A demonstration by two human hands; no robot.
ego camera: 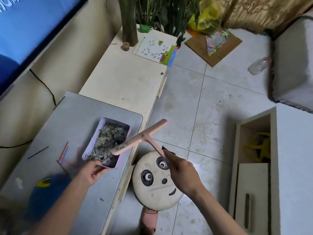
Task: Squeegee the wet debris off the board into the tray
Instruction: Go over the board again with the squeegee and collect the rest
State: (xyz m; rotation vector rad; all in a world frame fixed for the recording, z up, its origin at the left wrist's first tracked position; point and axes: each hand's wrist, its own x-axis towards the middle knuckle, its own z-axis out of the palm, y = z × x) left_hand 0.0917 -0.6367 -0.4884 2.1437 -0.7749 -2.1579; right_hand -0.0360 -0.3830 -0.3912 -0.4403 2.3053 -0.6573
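Squeegee (138,139) gripped by right hand (183,173) over tray (94,141).

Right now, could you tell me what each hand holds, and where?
Left hand grips the tray by its near end; right hand, the squeegee by its handle.

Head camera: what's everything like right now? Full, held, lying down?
tray: holding wet debris
board: thin sticks lying on it
squeegee: raised over the tray's edge
left hand: grips tray's near corner
right hand: grips squeegee's handle
bottle: lying on its side
screen: switched on
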